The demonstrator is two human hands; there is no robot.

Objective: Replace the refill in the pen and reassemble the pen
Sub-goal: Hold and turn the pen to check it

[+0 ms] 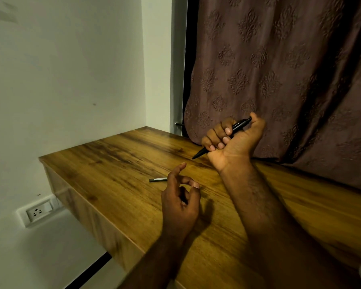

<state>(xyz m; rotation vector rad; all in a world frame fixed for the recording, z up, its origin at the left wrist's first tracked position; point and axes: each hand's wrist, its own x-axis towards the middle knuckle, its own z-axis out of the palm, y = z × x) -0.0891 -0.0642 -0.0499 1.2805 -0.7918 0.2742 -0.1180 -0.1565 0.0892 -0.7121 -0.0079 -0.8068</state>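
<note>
Gripping black pen (239,125) in R hand (233,140), fingers wrapped round barrel, thumb at top end.
Pen tip points down-left, close to tabletop (113,163). L hand (180,201) over tabletop, fingers loosely curled, holding nothing. Dark refill (158,180) lies flat just beside its fingers.
</note>
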